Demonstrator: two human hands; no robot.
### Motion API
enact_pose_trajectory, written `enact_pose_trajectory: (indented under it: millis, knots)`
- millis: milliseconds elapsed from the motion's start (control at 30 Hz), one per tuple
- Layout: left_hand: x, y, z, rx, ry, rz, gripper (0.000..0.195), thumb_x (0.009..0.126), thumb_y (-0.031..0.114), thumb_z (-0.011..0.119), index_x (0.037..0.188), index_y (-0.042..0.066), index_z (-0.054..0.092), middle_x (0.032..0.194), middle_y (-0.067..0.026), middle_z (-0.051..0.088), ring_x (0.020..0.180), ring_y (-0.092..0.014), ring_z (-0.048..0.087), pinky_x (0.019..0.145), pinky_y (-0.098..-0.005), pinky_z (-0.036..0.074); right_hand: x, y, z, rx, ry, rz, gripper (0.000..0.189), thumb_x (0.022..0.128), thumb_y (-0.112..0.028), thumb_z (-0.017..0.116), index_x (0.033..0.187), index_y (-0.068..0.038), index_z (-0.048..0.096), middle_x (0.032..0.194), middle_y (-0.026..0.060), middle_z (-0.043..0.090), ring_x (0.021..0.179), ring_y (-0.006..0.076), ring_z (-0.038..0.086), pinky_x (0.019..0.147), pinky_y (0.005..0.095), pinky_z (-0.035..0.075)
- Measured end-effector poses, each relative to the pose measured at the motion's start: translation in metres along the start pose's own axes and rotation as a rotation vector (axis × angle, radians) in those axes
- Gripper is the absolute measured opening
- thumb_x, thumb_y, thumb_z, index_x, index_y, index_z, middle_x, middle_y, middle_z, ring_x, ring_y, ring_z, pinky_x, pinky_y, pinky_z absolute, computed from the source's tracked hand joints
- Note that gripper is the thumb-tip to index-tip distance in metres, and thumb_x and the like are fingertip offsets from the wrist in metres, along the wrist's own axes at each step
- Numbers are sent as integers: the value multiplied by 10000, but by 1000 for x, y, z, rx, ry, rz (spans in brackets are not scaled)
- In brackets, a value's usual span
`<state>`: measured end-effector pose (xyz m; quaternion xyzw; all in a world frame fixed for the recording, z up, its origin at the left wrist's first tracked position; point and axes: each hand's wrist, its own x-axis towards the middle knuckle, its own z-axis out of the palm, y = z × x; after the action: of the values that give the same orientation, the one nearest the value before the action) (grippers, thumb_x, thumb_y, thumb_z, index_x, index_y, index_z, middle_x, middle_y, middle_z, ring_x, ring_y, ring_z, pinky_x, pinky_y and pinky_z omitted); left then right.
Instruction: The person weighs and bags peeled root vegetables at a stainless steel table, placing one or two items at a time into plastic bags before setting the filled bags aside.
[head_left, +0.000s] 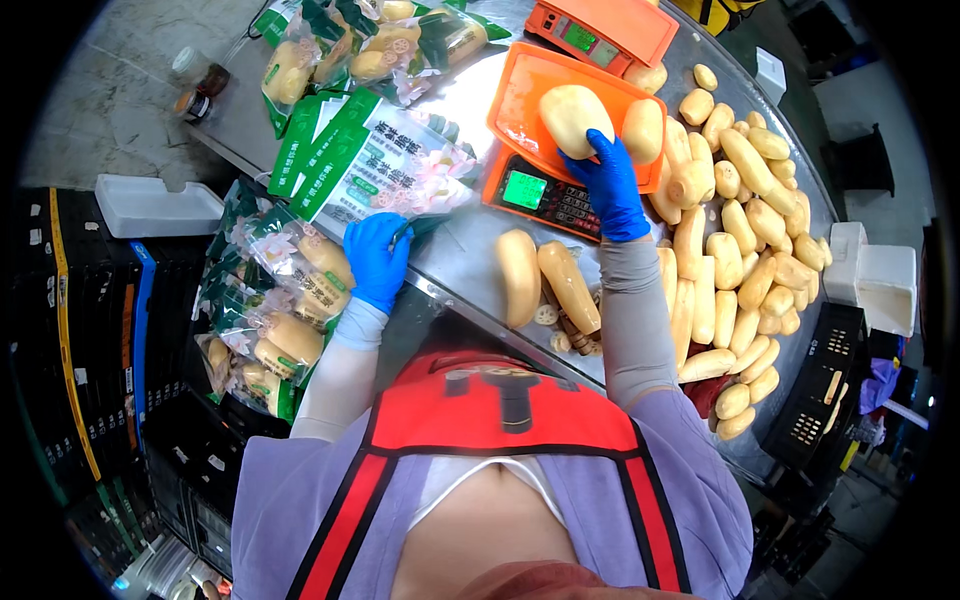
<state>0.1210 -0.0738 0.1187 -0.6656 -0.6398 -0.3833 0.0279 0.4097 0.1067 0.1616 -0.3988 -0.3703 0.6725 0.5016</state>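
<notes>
My right hand (611, 184), in a blue glove, grips a thick pale lotus root segment (576, 118) over the orange tray (521, 90) of a digital scale. Another lotus root segment (643, 131) lies at the tray's right side. The scale's lit display (525, 189) is below the tray. My left hand (379, 259), also gloved in blue, is at the table's front edge with its fingers bent against the dark green end of a plastic bag (429, 225). Flat printed bags (375, 161) lie just beyond it. Whether its fingers pinch the bag cannot be told.
Loose lotus roots (750, 225) are heaped on the right of the metal table (472, 262). Filled bags lie at the back left (375, 52) and beside my left arm (289, 315). A second orange scale (607, 30) stands behind. Black crates (82, 315) are stacked left.
</notes>
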Motion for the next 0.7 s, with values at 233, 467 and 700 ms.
enact_pose_trajectory:
  millis: [233, 467, 700]
  knots:
    - [-15, -18, 26, -909, 72, -887, 150, 789, 19, 672, 909, 27, 584, 826, -46, 611, 518, -92, 543, 446, -213, 423, -50, 9, 14, 300, -198, 249, 546, 864, -231, 548, 1352, -28, 412, 1295, 114, 517, 1130, 250, 547, 903, 377, 477]
    - [-16, -14, 33, -695, 6, -774, 150, 821, 135, 689, 874, 49, 578, 762, -9, 573, 640, -63, 511, 546, -225, 424, -98, 59, 54, 151, -369, 486, 542, 854, -166, 578, 1346, -18, 408, 1214, 112, 533, 1039, 200, 569, 732, 305, 545]
    - [-6, -10, 31, -843, 43, -903, 112, 856, 81, 642, 950, 37, 601, 810, -21, 618, 692, -84, 562, 623, -231, 456, -106, 67, 54, -73, -465, 535, 541, 851, -155, 591, 1342, -25, 405, 1192, 101, 541, 971, 171, 569, 749, 303, 524]
